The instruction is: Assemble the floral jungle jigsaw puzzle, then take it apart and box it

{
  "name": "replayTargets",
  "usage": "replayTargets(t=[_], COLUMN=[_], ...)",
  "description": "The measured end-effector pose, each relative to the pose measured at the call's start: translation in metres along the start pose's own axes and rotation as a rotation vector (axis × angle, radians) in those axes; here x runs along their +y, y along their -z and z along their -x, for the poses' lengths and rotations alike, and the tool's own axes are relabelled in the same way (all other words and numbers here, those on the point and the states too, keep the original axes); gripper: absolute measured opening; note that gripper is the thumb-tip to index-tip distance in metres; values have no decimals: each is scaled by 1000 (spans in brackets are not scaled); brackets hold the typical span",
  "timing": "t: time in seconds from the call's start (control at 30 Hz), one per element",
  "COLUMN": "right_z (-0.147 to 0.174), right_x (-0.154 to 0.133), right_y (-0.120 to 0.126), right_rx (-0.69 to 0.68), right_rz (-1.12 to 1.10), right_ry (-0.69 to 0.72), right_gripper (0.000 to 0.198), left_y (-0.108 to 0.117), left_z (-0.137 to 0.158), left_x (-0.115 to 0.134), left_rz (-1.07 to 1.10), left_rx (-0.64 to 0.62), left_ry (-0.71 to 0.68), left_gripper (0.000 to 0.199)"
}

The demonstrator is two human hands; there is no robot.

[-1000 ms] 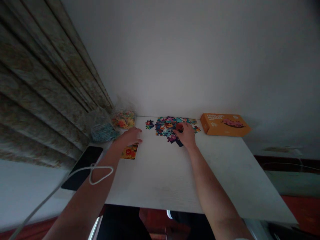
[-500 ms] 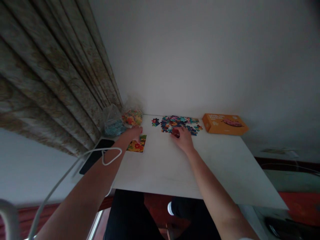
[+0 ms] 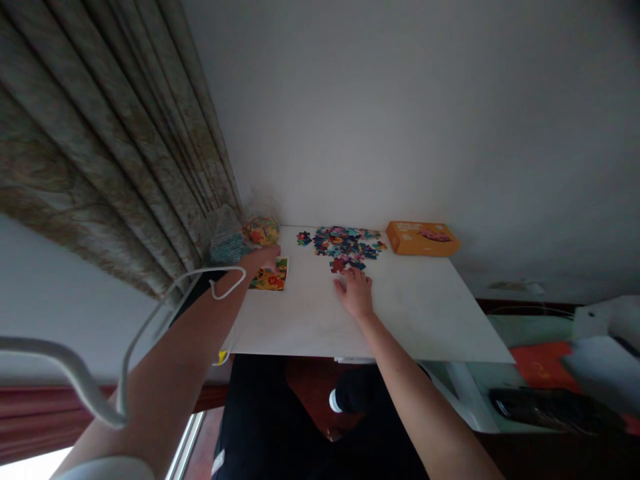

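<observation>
My right hand (image 3: 357,293) lies low over the white table, fingers apart. Its fingertips touch or nearly touch a few loose jigsaw pieces (image 3: 339,265), one of them reddish, at the near side of a heap of puzzle pieces (image 3: 345,241). A small separate group of pieces (image 3: 303,238) sits left of the heap. On the left, my left hand (image 3: 266,259) is over the upper edge of a colourful picture card (image 3: 276,279), thumb apart from the fingers. Part of the card is covered by that hand and wrist.
An orange puzzle box (image 3: 423,239) stands at the back right of the white table (image 3: 310,323). Clear bags, one with bright pieces (image 3: 261,231) and one with bluish pieces (image 3: 229,248), stand back left beside the curtain (image 3: 125,133). A white cable (image 3: 145,327) crosses my left forearm.
My right hand has drawn back toward me from the heap, and several pieces now lie nearer, at its fingertips. My left hand stays by the card. The view has shifted slightly.
</observation>
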State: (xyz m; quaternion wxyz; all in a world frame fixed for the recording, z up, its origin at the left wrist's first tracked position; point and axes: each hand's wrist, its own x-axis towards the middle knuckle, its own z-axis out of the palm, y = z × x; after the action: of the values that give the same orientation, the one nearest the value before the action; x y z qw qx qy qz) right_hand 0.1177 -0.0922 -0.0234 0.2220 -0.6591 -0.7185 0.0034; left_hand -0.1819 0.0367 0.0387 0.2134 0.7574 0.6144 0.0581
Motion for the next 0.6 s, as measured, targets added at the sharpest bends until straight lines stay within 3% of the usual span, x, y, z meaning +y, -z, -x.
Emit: replayTargets(t=[0.13,0.3,0.43,0.6], right_z=[-2,-3,-4,-3], right_x=[-1,1,6,2], right_y=[2,2,0,2], right_rx=[-5,-7,-54,-125], right_rz=[-16,-141,-576,-1326], right_ry=[7,25,-59,-443], right_gripper=[30,27,40,66], left_y=[5,9,10,-20], left_z=[15,20,18,30], left_x=[5,24,50,86], left_rz=[69,201,570,1044], left_rx=[-12,84,242,426], left_ry=[6,-53,-75,26], left_gripper=[23,8,13,13])
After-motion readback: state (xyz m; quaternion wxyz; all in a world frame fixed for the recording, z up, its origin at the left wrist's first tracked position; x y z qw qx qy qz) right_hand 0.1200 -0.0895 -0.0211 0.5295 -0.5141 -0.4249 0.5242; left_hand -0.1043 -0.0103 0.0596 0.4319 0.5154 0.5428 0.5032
